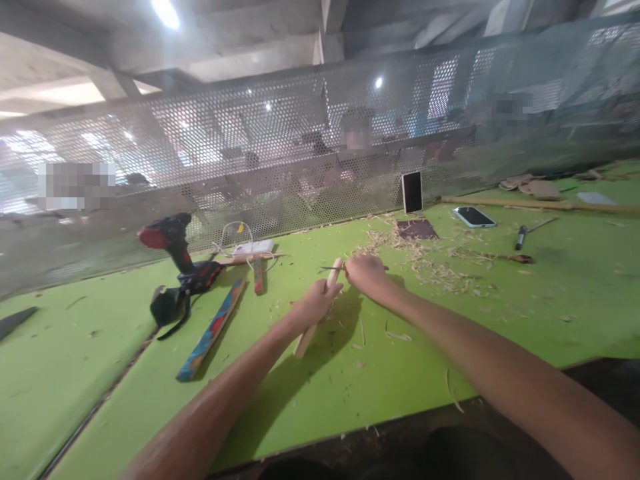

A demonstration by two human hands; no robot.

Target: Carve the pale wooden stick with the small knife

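Note:
My left hand (319,303) is wrapped round a pale wooden stick (305,340), which slants away from me over the green table. In my right hand (367,273) is a knife, closed in the fist with most of its handle hidden. The thin knife blade (331,268) points left and lies across the stick near its far end. Curled wood shavings (399,333) are scattered on the table close to both hands.
A red and black cordless drill (175,243) stands left, by a painted wood strip (213,330). Shavings (425,260) heap behind my right hand, near a phone (474,217), an upright black-screened device (413,192) and a marker (521,238). A perforated metal screen (280,160) borders the green table (280,413).

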